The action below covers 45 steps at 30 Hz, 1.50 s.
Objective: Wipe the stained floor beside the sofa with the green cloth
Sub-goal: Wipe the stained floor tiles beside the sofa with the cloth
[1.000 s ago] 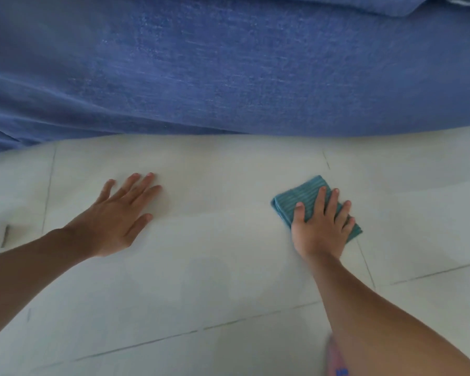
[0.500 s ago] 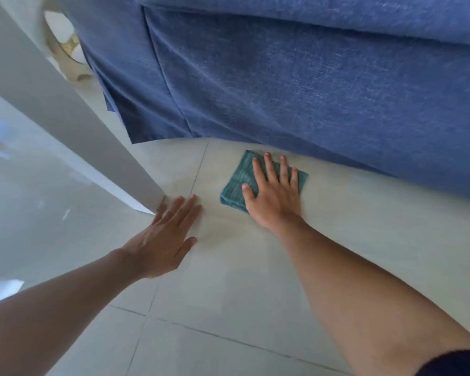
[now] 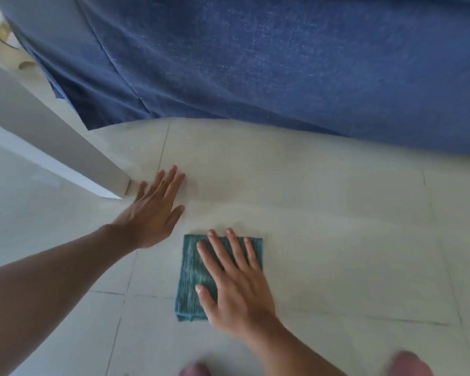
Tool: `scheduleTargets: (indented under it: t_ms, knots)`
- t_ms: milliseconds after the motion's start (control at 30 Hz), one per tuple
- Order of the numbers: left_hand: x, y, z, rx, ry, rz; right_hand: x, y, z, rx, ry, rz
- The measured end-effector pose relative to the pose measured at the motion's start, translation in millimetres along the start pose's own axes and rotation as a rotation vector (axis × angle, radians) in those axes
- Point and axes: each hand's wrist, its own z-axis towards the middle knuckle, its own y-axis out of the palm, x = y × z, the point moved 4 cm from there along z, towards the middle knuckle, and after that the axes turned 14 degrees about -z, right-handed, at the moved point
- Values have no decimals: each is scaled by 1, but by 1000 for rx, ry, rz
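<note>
While the big blue sofa sits far above the pressing palm, the floor shows a faint wet streak there. The green cloth has slid back from the sofa, so wiping continues. The right hand lies flat, fingers spread, pinning it. The left hand rests flat, empty.

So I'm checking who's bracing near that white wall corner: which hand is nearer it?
Left. The left hand lies flat on the floor beside the wall corner; the right hand presses the green cloth, farther away.
</note>
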Motion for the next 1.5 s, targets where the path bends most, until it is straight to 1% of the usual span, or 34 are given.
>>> scheduleTargets:
  t_ms: [67, 133, 200, 300, 333, 467, 567, 700, 867, 1100, 1167, 1267, 1400, 1500]
  knots:
    - [19, 12, 5, -60, 40, 50, 17, 8, -43, -21, 21, -17]
    - [38, 22, 12, -82, 85, 92, 54, 11, -77, -20, 103, -40]
    - [60, 31, 24, -99, 141, 119, 105, 11, -110, -21, 301, -68]
    - [87, 37, 39, -125, 208, 139, 174, 9, -153, -44, 681, -105]
    - [92, 39, 42, -131, 219, 152, 190, 8, -160, -49, 762, -117]
    - [86, 35, 38, -139, 191, 185, 231, 1, -145, -25, 918, -120]
    - [63, 26, 25, -123, 134, 182, 246, -5, -113, -8, 965, -123]
    - [34, 13, 13, -95, 70, 88, 237, -16, -39, 5, 904, -123]
    - [7, -2, 11, -11, 25, -58, 171, -33, 82, 10, 603, -171]
    - [-11, -1, 0, 49, -34, -110, 84, -46, 226, -16, 166, -165]
    - [-11, -3, -1, 54, -44, -115, 76, -47, 242, -16, 101, -182]
    - [-18, 0, -8, 37, -41, -96, 73, -43, 238, 8, 88, -210]
    - [-27, 0, -10, 39, 10, -54, 60, -37, 206, 61, 109, -163]
    - [-34, -8, -5, 57, -4, -48, 46, -29, 166, 59, 130, -115]
